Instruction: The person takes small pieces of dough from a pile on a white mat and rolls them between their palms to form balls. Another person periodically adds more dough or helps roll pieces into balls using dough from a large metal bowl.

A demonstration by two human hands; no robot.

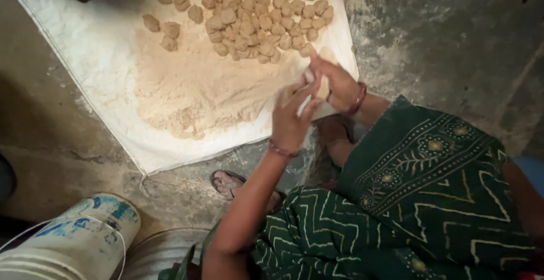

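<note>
1. while the person crouches on the concrete floor (453,36), both hands meet over the near right edge of a white sack cloth (85,47) spread flat on that floor.
2. the left hand (290,118) is raised with its palm turned toward the right hand (337,84), and the two press together around a small pale lump of dough (323,87), of which only a sliver shows between them.
3. the fingers (300,96) of the left hand are narrow and curved against the lump; the fingers of the right hand curl over it from the far side, so both hands are closed on it.
4. a thin bangle circles the left wrist and a red bangle (358,100) sits on the right wrist.
5. on the cloth, just beyond the hands, a crowd of rounded dough balls (255,16) lies packed together, with a few stray ones apart to the left.
6. a loose heap of tan flour (192,90) spreads across the middle of the cloth, between the balls and the near hem.
7. below the cloth's edge a sandalled foot (226,183) rests on the floor, partly hidden by the left forearm.
8. the person's dark green patterned garment (430,189) fills the lower right.
9. at the lower left stands a white plastic bucket (79,240) with blue marking, and just beside it a metal vessel (164,251) is partly in view.
</note>
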